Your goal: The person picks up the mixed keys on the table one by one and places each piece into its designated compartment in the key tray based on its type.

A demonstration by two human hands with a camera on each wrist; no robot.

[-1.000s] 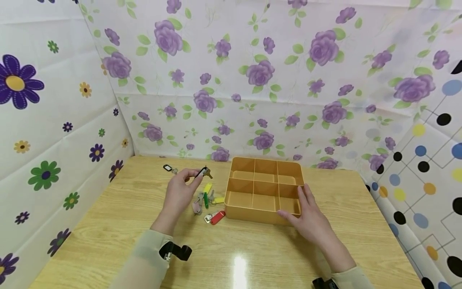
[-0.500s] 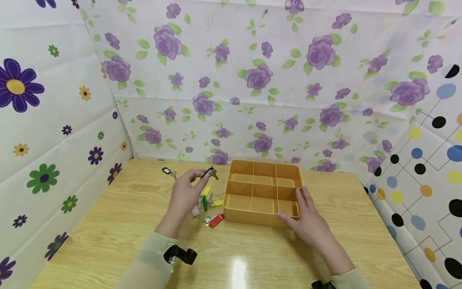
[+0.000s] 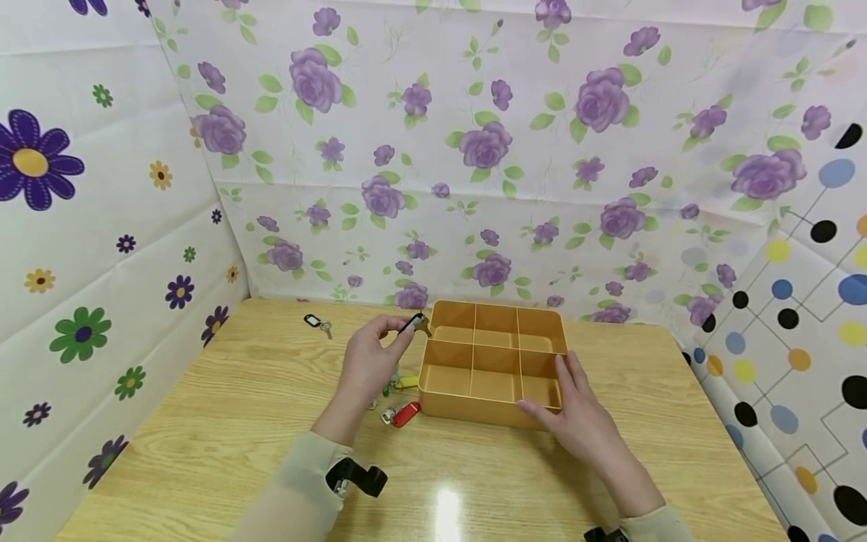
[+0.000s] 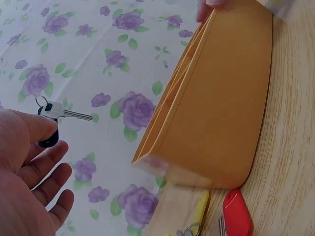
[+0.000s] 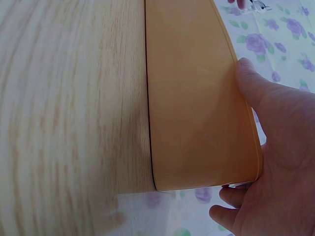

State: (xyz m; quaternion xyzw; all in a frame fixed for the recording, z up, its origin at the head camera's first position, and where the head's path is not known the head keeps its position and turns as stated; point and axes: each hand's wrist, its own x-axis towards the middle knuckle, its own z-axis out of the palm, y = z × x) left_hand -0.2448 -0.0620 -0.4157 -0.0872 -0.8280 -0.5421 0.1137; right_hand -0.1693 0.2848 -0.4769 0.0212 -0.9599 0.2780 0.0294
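Note:
My left hand [image 3: 367, 366] pinches a black key tag [image 3: 409, 324] between thumb and forefinger, just off the box's left rim. From its ring, a silver key [image 4: 75, 115] sticks out sideways. The orange-brown organizer box [image 3: 477, 407], split into several compartments, stands on the table. At its near right corner my right hand [image 3: 582, 423] holds it, thumb on the front rim and fingers along the right side. Left of the box lie a red key tag [image 3: 406, 414] with its key and a yellow key tag [image 3: 407, 382]. A green tag [image 3: 387, 389] is mostly behind my left hand.
Another black-rimmed key tag [image 3: 312, 320] with a key [image 3: 327, 329] lies farther back on the left of the wooden table [image 3: 223, 421]. Flower-patterned cloth [image 3: 379, 248] rises behind the table, with more cloth on both sides.
My left hand has moved right with the black key tag and key, from above the loose keys to the box's left rim. My right hand stays at the box corner.

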